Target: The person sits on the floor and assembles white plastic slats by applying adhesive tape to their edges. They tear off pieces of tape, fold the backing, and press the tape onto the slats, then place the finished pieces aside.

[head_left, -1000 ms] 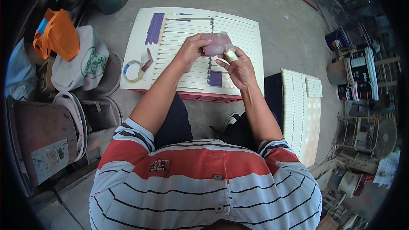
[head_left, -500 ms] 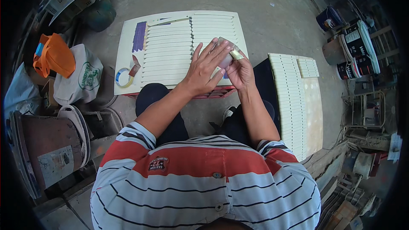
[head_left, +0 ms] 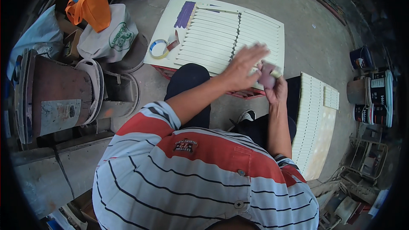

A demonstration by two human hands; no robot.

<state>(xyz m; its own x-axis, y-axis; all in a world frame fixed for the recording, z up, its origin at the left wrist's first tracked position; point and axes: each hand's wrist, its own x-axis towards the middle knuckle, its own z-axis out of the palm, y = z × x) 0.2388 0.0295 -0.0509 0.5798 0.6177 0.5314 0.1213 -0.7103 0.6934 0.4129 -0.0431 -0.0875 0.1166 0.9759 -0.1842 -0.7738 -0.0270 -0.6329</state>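
Note:
My right hand (head_left: 277,92) is closed on a small purplish-grey flat piece (head_left: 267,76), with a pale cream bit at its right side. What the piece is made of is hard to tell. Beside it, my left hand (head_left: 244,69) is raised with fingers stretched out and smeared by motion; its thumb is close to the piece. Beneath both hands, rows of cream slats (head_left: 208,38) lie on a white board (head_left: 164,22) resting on a red crate-like base (head_left: 166,72). On the board's left part are a roll of tape (head_left: 164,55), a brown scrap (head_left: 173,44) and a purple patch (head_left: 185,15).
A second panel of cream slats (head_left: 304,121) stands at my right. Paint buckets (head_left: 380,96) are beyond it. At my left are an orange bag (head_left: 94,10), a white bag (head_left: 100,38) and stained buckets (head_left: 64,93). Metal frames (head_left: 367,157) stand at the lower right.
The view has turned, so the board appears farther right. My left hand, earlier laid over the purplish piece, has lifted away from it. My right hand still holds the piece.

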